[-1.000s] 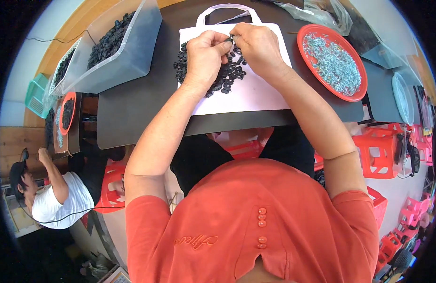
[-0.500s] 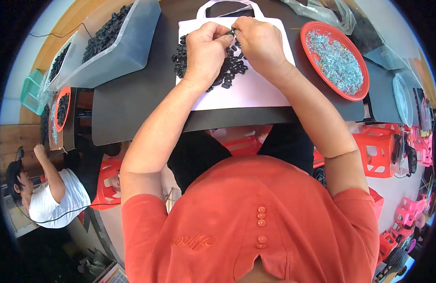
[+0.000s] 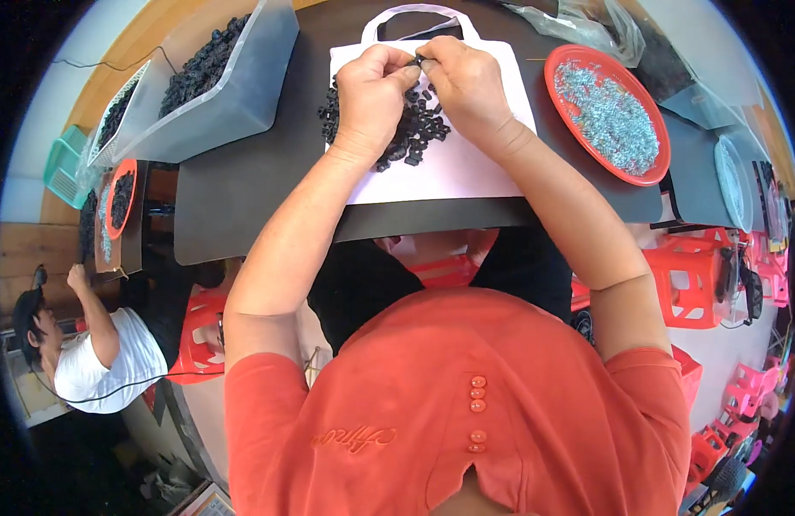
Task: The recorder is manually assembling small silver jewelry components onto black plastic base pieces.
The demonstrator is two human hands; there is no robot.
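Observation:
My left hand [image 3: 370, 96] and my right hand [image 3: 468, 93] meet near the top of a white cloth tote bag [image 3: 466, 176] lying flat on the table. Their thumbs and fingertips are pinched together on a small black part [image 3: 419, 60], mostly covered by the fingers; its exact kind does not show. Loose small black parts [image 3: 423, 129] lie in a pile on the bag, beneath and between my hands. To the right of my right hand is a red plate [image 3: 663, 129] filled with tiny shiny metal pieces [image 3: 612, 120].
A translucent plastic bin [image 3: 230, 120] of black parts [image 3: 204, 73] stands on the dark table [image 3: 234, 202] at left. A clear plastic bag [image 3: 586, 30] lies at the far right. Another person [image 3: 109, 357] sits at left beside a red plate [image 3: 113, 225]. Red stools [image 3: 685, 284] stand at right.
My hands stay together over the bag, with fingers shifting slightly around the small black part. The whole view has moved slightly.

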